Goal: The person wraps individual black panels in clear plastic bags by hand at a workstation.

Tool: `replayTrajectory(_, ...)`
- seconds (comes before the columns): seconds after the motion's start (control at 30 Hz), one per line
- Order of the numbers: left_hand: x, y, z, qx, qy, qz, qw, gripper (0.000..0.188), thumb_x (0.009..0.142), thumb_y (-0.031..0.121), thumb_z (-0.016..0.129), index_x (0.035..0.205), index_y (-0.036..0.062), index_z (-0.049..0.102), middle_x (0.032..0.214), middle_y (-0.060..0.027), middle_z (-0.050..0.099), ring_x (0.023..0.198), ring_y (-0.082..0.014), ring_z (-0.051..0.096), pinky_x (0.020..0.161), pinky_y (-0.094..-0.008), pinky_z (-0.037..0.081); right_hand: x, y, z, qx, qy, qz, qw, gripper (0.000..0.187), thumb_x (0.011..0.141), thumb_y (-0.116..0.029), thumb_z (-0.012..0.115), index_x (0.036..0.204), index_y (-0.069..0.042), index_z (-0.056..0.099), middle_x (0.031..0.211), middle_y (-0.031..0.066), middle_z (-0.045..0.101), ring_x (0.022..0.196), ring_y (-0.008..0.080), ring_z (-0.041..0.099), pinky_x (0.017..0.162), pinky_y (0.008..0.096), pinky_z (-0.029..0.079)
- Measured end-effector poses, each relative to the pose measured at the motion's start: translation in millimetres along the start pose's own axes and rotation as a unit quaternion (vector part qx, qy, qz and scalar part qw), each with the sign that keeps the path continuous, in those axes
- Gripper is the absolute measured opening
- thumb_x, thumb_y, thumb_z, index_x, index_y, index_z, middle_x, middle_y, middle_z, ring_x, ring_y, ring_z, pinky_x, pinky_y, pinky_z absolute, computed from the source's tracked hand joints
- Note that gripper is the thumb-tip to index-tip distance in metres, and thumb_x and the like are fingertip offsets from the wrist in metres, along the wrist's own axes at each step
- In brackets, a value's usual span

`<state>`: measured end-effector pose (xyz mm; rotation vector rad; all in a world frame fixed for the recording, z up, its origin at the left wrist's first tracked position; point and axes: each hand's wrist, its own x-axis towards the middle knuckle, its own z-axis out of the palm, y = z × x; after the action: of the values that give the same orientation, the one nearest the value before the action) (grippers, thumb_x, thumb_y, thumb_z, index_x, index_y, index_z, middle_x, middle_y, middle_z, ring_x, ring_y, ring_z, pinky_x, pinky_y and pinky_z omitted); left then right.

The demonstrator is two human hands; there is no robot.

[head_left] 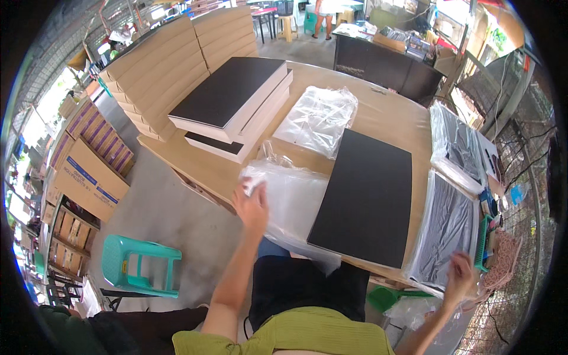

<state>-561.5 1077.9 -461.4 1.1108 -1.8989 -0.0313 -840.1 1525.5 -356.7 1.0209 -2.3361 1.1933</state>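
Note:
My left hand (252, 205) is at the left edge of a stack of clear plastic bags (296, 201), its fingers closed on a crumpled white bit at the bags' corner. Beside the bags lies a large black board (367, 198), its left edge over them. My right hand (460, 278) hovers at the near right corner of a plastic-wrapped black board (445, 228). Its fingers are curled together, and whatever they may hold is too small to make out. Farther back on the right rests another wrapped stack of boards (455, 142).
Black-topped white board stacks (231, 92) stand at the table's far left, near tall brown carton piles (160, 71). More folded plastic (319, 118) lies mid-table. A green stool (142, 263) stands on the floor at left. Pink twine (503, 257) hangs right of the table.

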Motion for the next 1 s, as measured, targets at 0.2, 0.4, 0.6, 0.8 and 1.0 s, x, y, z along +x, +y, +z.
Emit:
replayTrajectory(0.2,18,-30,-18,0.039,-0.056,0.017,0.998,0.018,0.065,0.014,0.078,0.079,0.0157,0.067,0.125,-0.0071,0.050,0.111,-0.0302,0.045,0.093,-0.0486,0.036,75,-168,148,0.205,-0.199,-0.120,0.951,0.019,0.075,0.006,0.070,0.089,-0.008,0.072,0.100,0.0078,0.065,0.081,0.0156,0.064,0.064,0.0237,0.050)
replayTrajectory(0.4,12,2,-45,0.012,0.047,0.214,0.976,0.018,0.065,0.012,0.076,0.071,0.0154,0.059,0.124,-0.0111,0.048,0.117,-0.0327,0.046,0.101,-0.0587,0.028,95,-208,288,0.265,-0.297,-0.277,0.875,0.017,0.073,-0.003,0.076,0.088,-0.004,0.068,0.103,0.0088,0.064,0.089,0.0178,0.064,0.069,0.0283,0.053)
replayTrajectory(0.6,35,25,-51,-0.460,-0.117,-0.104,0.874,0.063,0.069,-0.003,0.074,0.126,0.0066,0.049,0.120,-0.0158,0.054,0.108,-0.0245,0.059,0.092,-0.0400,0.046,92,-215,341,0.309,-0.522,-0.081,0.791,0.023,0.079,0.001,0.071,0.100,-0.002,0.063,0.096,0.0079,0.067,0.088,0.0130,0.064,0.074,0.0275,0.052)
replayTrajectory(0.8,56,-8,-41,-0.487,-0.269,-0.154,0.816,0.067,0.076,-0.003,0.073,0.135,0.0050,0.043,0.097,-0.0131,0.068,0.087,-0.0153,0.067,0.077,-0.0276,0.051,86,-225,326,0.386,-0.340,-0.096,0.852,0.011,0.079,0.006,0.067,0.088,0.000,0.064,0.079,0.0064,0.067,0.077,0.0131,0.064,0.071,0.0285,0.053)
replayTrajectory(1.0,62,10,-47,-0.501,-0.259,-0.155,0.811,0.061,0.075,0.002,0.077,0.129,0.0053,0.050,0.082,-0.0086,0.069,0.082,-0.0107,0.065,0.071,-0.0221,0.048,84,-226,327,0.353,-0.344,-0.142,0.858,0.007,0.079,0.007,0.065,0.083,0.000,0.065,0.079,0.0087,0.068,0.073,0.0195,0.067,0.067,0.0293,0.053)
